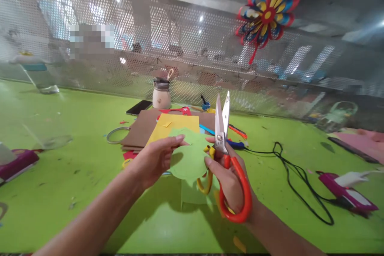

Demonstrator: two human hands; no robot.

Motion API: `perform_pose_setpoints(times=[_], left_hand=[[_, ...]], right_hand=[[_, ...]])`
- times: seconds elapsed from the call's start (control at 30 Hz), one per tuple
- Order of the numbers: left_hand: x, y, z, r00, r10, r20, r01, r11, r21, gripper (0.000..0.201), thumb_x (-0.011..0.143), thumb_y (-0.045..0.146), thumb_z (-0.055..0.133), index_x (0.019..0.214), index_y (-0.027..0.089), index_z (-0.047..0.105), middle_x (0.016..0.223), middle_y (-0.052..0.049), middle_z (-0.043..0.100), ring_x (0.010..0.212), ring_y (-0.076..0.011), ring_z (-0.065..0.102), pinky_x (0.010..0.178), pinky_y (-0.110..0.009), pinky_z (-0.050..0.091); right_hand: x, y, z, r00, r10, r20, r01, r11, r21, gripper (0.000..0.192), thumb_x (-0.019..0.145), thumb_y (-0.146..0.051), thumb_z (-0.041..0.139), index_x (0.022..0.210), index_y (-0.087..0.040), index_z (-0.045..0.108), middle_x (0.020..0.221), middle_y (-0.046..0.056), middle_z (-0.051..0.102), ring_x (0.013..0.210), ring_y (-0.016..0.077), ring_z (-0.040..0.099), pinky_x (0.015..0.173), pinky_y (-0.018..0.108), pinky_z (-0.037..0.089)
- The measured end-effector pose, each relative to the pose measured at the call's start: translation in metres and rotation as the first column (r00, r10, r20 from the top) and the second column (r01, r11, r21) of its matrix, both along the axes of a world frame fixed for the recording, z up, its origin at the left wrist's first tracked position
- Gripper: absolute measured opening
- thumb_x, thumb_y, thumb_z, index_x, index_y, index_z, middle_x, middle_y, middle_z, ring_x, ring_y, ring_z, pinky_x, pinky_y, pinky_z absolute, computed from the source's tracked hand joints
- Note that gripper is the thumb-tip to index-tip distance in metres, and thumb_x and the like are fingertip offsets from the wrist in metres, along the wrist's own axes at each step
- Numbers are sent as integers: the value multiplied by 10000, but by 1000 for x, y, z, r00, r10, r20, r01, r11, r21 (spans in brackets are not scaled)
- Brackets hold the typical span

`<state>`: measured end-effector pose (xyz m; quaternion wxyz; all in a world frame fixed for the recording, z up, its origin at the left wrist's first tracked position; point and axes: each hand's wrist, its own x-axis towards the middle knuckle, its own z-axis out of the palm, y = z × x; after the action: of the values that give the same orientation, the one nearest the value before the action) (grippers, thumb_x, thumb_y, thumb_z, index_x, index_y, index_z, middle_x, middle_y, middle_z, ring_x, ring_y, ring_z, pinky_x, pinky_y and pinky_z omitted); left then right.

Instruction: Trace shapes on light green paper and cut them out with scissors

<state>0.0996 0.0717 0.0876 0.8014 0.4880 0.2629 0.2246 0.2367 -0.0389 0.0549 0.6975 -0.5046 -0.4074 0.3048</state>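
My left hand [154,160] is closed, pinching the left edge of a light green paper cutout [189,163] with a rounded, scalloped outline between thumb and fingers. Hooked on my right hand [229,182] is a pair of scissors [220,136] with red handles, its blades pointing up and slightly apart. The right thumb and fingertips also touch the right edge of the cutout. Beneath the cutout lies more green paper [195,194]. A yellow looped piece [205,186], like a handle, shows beside the right fingers, partly hidden.
Behind my hands are yellow paper [180,122] and brown cardboard [141,128]. A tape ring [115,135], phone [139,107] and cup [161,96] stand left. Rightward lie a purple glue gun [348,192] and black cord [288,168]. A perforated screen [192,60] rises behind.
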Motion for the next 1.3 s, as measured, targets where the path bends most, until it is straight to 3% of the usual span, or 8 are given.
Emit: perform_pose_setpoints(times=[0.07, 0.2, 0.4, 0.53, 0.73, 0.87, 1.07, 1.3], left_hand=[[4, -8, -4, 990, 136, 32, -133, 989, -72, 166, 745, 285, 667, 844, 164, 725, 714, -42, 719, 607, -157, 630, 590, -245, 507], [11, -26, -13, 985, 143, 92, -138, 989, -59, 140, 747, 251, 702, 848, 155, 715, 871, -57, 735, 707, -151, 633, 615, -234, 510], [17, -32, -18, 976, 198, 93, -196, 980, -28, 171, 717, 209, 737, 881, 164, 719, 776, -31, 744, 690, -161, 657, 692, -252, 520], [11, -24, -11, 948, 271, 166, -273, 962, -10, 78, 723, 193, 733, 795, 165, 722, 741, -15, 739, 676, -148, 653, 638, -216, 506], [1, -16, 11, 853, 409, 323, -439, 898, 24, 144, 751, 207, 711, 883, 149, 709, 928, -43, 744, 826, -190, 671, 710, -255, 525], [7, -20, 10, 838, 437, 328, -462, 887, 0, 135, 745, 217, 718, 861, 155, 690, 891, -36, 743, 847, -196, 670, 712, -252, 529], [20, -30, -2, 846, 452, 283, -460, 887, -42, 125, 721, 246, 739, 789, 184, 655, 899, -23, 730, 879, -203, 657, 762, -272, 526], [24, -35, -8, 861, 449, 240, -460, 888, -15, 133, 730, 271, 726, 789, 180, 649, 906, -25, 723, 827, -194, 645, 750, -270, 516]], right_hand=[[0, 3, 0, 997, -72, -1, 72, 996, 48, 394, 820, -267, 645, 1198, -257, 532, 863, -8, 571, 776, 172, 550, 748, 334, 463], [0, 6, -2, 991, -130, 20, 127, 987, 95, 405, 834, -253, 631, 1223, -273, 519, 869, -15, 560, 775, 166, 533, 752, 327, 447], [0, 9, 2, 994, -95, 58, 92, 994, 52, 332, 807, -265, 657, 1127, -239, 571, 806, -26, 548, 700, 151, 524, 679, 307, 465], [-2, 11, 2, 999, -45, 12, 45, 999, 17, 321, 842, -377, 626, 1117, -234, 543, 753, -25, 573, 671, 165, 579, 653, 329, 507], [-17, 19, -27, 988, 100, -119, -98, 995, 30, 455, 814, -595, 577, 1057, -210, 562, 657, -21, 583, 586, 157, 598, 536, 290, 489], [-28, 20, -38, 984, 144, -109, -138, 989, 60, 596, 702, -721, 587, 1000, -205, 595, 636, -2, 588, 554, 157, 565, 489, 272, 444], [-28, 6, -32, 989, 133, 61, -136, 990, 45, 468, 812, -629, 517, 1105, -266, 567, 801, 12, 565, 543, 128, 462, 610, 314, 448], [-32, 1, -27, 992, 121, 29, -121, 993, -10, 474, 816, -641, 499, 1121, -281, 552, 794, -6, 506, 542, 117, 389, 603, 305, 446]])
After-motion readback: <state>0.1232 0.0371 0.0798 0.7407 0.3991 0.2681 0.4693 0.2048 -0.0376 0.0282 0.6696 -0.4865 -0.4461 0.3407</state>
